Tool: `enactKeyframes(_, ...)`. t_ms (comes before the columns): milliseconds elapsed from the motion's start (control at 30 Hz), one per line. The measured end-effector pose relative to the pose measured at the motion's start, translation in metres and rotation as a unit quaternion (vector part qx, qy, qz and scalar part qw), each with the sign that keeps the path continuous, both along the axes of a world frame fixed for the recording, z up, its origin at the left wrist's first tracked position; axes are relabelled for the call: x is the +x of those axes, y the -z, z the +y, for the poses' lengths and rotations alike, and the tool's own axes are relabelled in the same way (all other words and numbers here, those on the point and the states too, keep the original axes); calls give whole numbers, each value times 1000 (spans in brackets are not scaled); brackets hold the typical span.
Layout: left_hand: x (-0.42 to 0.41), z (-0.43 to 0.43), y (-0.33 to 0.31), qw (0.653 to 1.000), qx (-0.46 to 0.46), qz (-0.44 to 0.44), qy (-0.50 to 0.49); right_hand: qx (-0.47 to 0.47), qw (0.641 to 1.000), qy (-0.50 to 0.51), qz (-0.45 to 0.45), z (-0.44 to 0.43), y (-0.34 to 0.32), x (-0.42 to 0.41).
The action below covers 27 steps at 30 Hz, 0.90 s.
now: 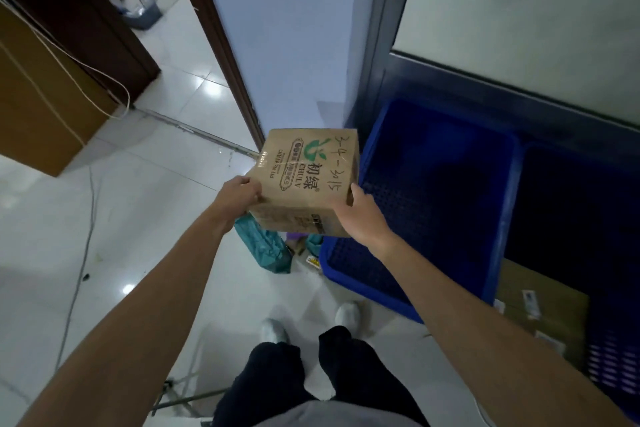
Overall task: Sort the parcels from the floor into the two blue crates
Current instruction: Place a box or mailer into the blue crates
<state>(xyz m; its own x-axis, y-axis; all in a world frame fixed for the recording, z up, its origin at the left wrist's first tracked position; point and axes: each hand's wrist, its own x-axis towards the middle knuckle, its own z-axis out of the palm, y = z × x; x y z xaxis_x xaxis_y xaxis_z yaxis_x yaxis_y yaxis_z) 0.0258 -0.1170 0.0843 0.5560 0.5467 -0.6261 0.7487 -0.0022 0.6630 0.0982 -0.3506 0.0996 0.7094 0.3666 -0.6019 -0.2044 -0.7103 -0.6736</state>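
Observation:
I hold a brown cardboard box [306, 177] with a green logo and handwritten numbers, up in the air just left of the near blue crate [433, 191]. My left hand [239, 198] grips its left edge and my right hand [360, 211] grips its right edge. That crate looks empty inside. A second, darker blue crate [581, 218] stands to its right and holds a flat cardboard parcel [540, 312]. Below the box, a teal bag parcel [266, 250] and smaller packets [311, 253] lie on the floor, partly hidden by the box.
White tiled floor [138, 218] spreads to the left, crossed by a thin cable [86, 236]. A brown cabinet [41, 97] stands at far left, a dark door frame [221, 45] ahead, a glass door [519, 10] behind the crates. My feet [311, 322] are near the crate.

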Motion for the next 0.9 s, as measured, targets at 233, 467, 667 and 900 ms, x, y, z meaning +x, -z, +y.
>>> enactKeyframes(233, -29, -65, -31, 998, 1, -30, 60, 8, 998, 59, -12, -86, -23, -53)
enactKeyframes(467, -68, -141, -37, 990, -15, -54, 130, 13, 991, 131, -38, -164, -39, -108)
enactKeyframes(667, -77, -208, -42, 986, -50, -55, 152, -3, 978, 192, -77, -230, -51, -138)
enactKeyframes(900, -54, -283, -45, 979, -56, -48, 188, 25, 964, 243, -106, -309, -50, -140)
